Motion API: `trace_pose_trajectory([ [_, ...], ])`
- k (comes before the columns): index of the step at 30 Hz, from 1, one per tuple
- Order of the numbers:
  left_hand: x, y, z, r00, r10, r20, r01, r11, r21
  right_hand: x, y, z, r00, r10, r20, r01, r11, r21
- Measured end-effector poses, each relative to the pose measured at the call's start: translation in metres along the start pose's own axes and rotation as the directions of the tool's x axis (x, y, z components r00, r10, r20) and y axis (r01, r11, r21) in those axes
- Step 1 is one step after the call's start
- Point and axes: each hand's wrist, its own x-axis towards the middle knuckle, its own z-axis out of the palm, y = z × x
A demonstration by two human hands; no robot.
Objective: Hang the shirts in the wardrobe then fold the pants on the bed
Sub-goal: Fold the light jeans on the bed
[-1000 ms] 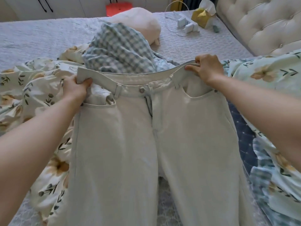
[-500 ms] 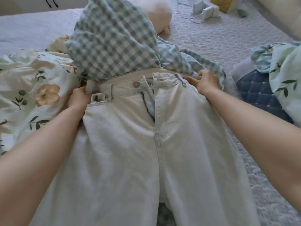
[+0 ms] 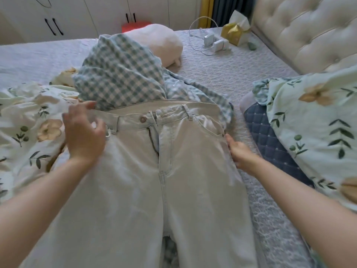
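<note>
**Pants stage: laid out flat, no fold made yet**

Pale jeans (image 3: 135,180) lie front-up on the bed (image 3: 222,70), with the waistband (image 3: 170,111) at the far end and the legs running toward the camera. The fly is partly unzipped. The top edge touches a heap of gingham fabric (image 3: 119,74) (garment or bedding, can't tell).

The left hand (image 3: 83,136) hovers over the left hip, near the belt loop. Its fingers are loose and spread and hold nothing, though it is a bit blurred. The right hand (image 3: 239,153) sits at the outer right seam just below the pocket, with its fingertips against the edge. I can't tell if it is pinching the denim or only touching it, because the grip is hidden.

Judged step: the jeans are being spread and squared before the first fold. The wardrobe (image 3: 77,14) doors in the background are shut.

Next move probably needs one side seam gripped at the hip and carried across to the other seam, so that one leg stacks on the other. The floral duvet (image 3: 29,113) crowds the left edge and could snag the fold. The gingham heap may also hold the waistband up off the bed.
</note>
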Motion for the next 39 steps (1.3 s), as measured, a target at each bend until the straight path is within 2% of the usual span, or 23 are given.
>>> trace_pose_trajectory([
  [1,-0.017,0.019,0.0,0.984,0.173,0.037,-0.171,0.984,-0.049,-0.013,0.009,0.001,0.999,0.03,0.044,-0.028,0.999,-0.034],
  [3,-0.051,0.042,0.009,0.863,0.485,0.145,-0.471,0.874,-0.118,-0.036,0.024,0.002,0.997,0.001,0.073,0.006,0.995,-0.104],
  [4,-0.065,0.048,0.017,0.795,0.574,0.197,-0.554,0.819,-0.15,-0.043,0.028,0.004,0.998,-0.037,0.043,0.042,0.993,-0.107],
  [5,-0.078,0.053,0.025,0.763,0.591,0.261,-0.565,0.806,-0.173,-0.048,0.031,0.003,0.997,-0.072,-0.005,0.071,0.993,-0.091],
  [6,-0.089,0.056,0.031,0.767,0.543,0.342,-0.509,0.84,-0.191,-0.052,0.032,0.001,0.995,-0.091,-0.052,0.088,0.995,-0.049],
  [8,-0.107,0.064,0.039,0.792,0.354,0.497,-0.315,0.935,-0.163,-0.064,0.029,-0.004,0.984,-0.131,-0.119,0.138,0.989,0.058],
  [10,-0.111,0.068,0.044,0.78,0.187,0.597,-0.166,0.982,-0.09,-0.079,0.021,-0.008,0.978,-0.148,-0.145,0.167,0.977,0.132],
  [13,-0.103,0.077,0.044,0.739,0.09,0.667,-0.064,0.996,-0.063,-0.113,0.004,-0.009,0.961,-0.228,-0.155,0.256,0.947,0.192],
  [15,-0.093,0.086,0.035,0.677,0.034,0.735,0.078,0.99,-0.118,-0.138,-0.011,-0.004,0.942,-0.314,-0.119,0.333,0.918,0.213],
  [17,-0.082,0.094,0.021,0.612,-0.01,0.791,0.27,0.943,-0.197,-0.161,-0.027,0.008,0.911,-0.405,-0.08,0.413,0.891,0.19],
  [20,-0.062,0.1,0.002,0.505,-0.088,0.859,0.559,0.791,-0.248,-0.196,-0.053,0.04,0.859,-0.51,-0.052,0.512,0.847,0.146],
  [22,-0.049,0.097,-0.014,0.437,-0.113,0.892,0.677,0.695,-0.243,-0.219,-0.067,0.064,0.833,-0.553,-0.026,0.551,0.824,0.136],
  [25,-0.031,0.08,-0.042,0.363,-0.078,0.928,0.814,0.511,-0.276,-0.25,-0.084,0.108,0.81,-0.586,0.039,0.581,0.809,0.087],
  [27,-0.018,0.067,-0.064,0.368,-0.039,0.929,0.818,0.489,-0.304,-0.262,-0.092,0.143,0.798,-0.6,0.05,0.6,0.8,0.021],
  [30,-0.008,0.041,-0.093,0.402,-0.034,0.915,0.78,0.536,-0.323,-0.276,-0.101,0.204,0.82,-0.572,0.039,0.573,0.818,-0.042],
  [33,0.003,0.008,-0.102,0.546,-0.181,0.818,0.721,0.599,-0.348,-0.286,-0.112,0.261,0.856,-0.517,-0.022,0.516,0.855,-0.049],
  [35,0.012,-0.017,-0.1,0.599,-0.286,0.747,0.707,0.627,-0.327,-0.286,-0.116,0.292,0.877,-0.481,-0.008,0.479,0.874,-0.08],
  [37,0.018,-0.043,-0.094,0.588,-0.339,0.734,0.728,0.617,-0.299,-0.288,-0.113,0.31,0.898,-0.438,0.055,0.441,0.889,-0.126],
  [39,0.018,-0.064,-0.085,0.548,-0.35,0.76,0.768,0.571,-0.29,-0.291,-0.1,0.312,0.909,-0.414,0.045,0.416,0.893,-0.174],
])
